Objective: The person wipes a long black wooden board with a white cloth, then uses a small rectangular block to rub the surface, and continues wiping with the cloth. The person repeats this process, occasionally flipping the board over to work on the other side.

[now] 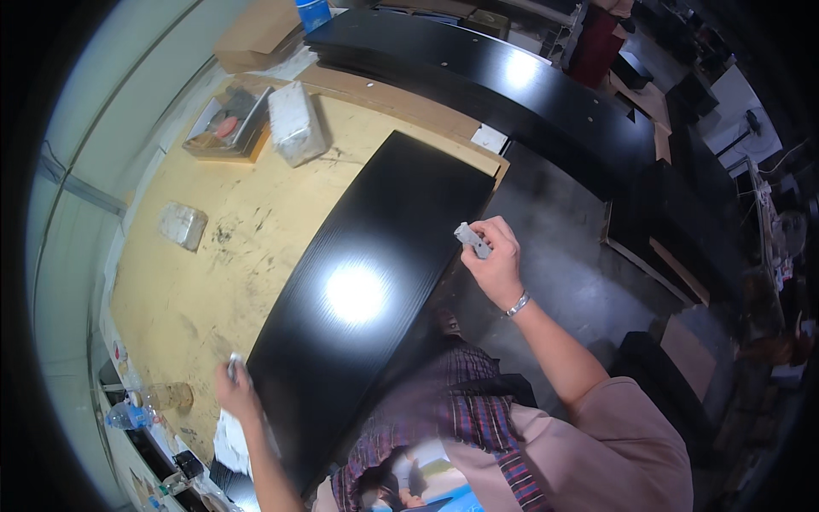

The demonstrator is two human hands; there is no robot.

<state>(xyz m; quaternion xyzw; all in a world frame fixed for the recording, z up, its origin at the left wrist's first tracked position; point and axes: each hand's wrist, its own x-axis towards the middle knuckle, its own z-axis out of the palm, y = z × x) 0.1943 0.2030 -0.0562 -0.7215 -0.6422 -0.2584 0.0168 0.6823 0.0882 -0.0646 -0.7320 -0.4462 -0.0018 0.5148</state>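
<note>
A long glossy black board (341,358) lies slantwise along the near edge of the table, with a bright lamp reflection in its middle. My right hand (497,260) is closed around a small light-grey piece (474,241), perhaps folded sheet, just beyond the board's right edge. Beside the board's left edge is my left hand (236,392), blurred, its fingers closed on a small whitish thing (235,365) whose kind does not show. Below that hand a crumpled white sheet or cloth (229,444) is partly hidden by my forearm.
On the smudged yellow tabletop (247,273) stand a box of odds and ends (226,128), a white wrapped block (294,124) and a smaller wrapped block (182,225). Stacked black boards (478,64) lie along the far side. A plastic bottle (128,416) is at the lower left.
</note>
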